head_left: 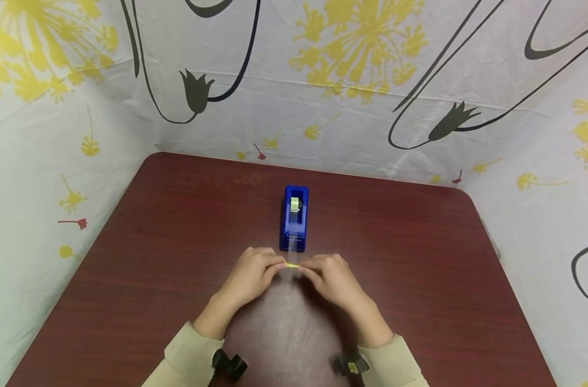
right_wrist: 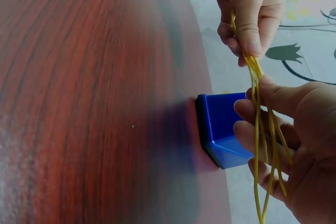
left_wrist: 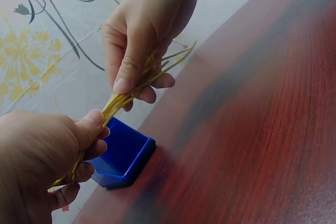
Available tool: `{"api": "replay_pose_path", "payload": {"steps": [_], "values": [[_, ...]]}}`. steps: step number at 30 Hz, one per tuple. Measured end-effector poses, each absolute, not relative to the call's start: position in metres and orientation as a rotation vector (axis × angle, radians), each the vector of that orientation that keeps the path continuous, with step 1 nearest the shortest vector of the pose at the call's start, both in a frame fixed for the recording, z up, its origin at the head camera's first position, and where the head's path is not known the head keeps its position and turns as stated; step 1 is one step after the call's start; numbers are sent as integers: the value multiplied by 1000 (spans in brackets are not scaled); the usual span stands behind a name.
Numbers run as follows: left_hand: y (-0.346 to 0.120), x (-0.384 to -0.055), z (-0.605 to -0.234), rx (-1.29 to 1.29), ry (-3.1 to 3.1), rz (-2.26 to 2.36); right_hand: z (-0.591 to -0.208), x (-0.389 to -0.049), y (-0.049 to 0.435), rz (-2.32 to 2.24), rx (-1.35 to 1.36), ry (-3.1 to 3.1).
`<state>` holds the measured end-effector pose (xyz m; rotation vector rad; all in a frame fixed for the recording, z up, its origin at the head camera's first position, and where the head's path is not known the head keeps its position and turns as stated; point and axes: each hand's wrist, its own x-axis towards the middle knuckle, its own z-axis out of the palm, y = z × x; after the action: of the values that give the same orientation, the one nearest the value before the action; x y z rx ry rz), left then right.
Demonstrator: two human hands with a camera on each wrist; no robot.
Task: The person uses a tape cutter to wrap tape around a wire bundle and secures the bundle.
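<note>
Both hands pinch a bundle of thin yellow strands [head_left: 292,265], held level between them above the table. My left hand [head_left: 253,273] grips its left part between thumb and fingers, and my right hand [head_left: 336,280] pinches it a short way to the right. In the right wrist view the loose strands [right_wrist: 256,156] trail past the right fingers. Just beyond the hands stands a blue tape dispenser [head_left: 287,215] with a roll of clear tape [head_left: 294,204]. A clear tape strip [head_left: 292,255] runs from its front edge toward the bundle; whether it sticks to the strands is unclear.
The dark red wooden table [head_left: 202,199] has rounded far corners. A white cloth [head_left: 274,64] with yellow and grey flower prints surrounds it at the back and sides. Small black devices [head_left: 229,365] sit by the sleeve cuffs.
</note>
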<state>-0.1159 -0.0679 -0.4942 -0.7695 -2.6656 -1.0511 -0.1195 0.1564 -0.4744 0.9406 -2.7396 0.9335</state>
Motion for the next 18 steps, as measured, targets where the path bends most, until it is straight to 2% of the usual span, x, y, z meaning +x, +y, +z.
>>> {"api": "replay_pose_path", "payload": {"steps": [18], "values": [[-67,-117,-486,-767,-2796,-974,-482,-120,155,776,988,-2497]]}}
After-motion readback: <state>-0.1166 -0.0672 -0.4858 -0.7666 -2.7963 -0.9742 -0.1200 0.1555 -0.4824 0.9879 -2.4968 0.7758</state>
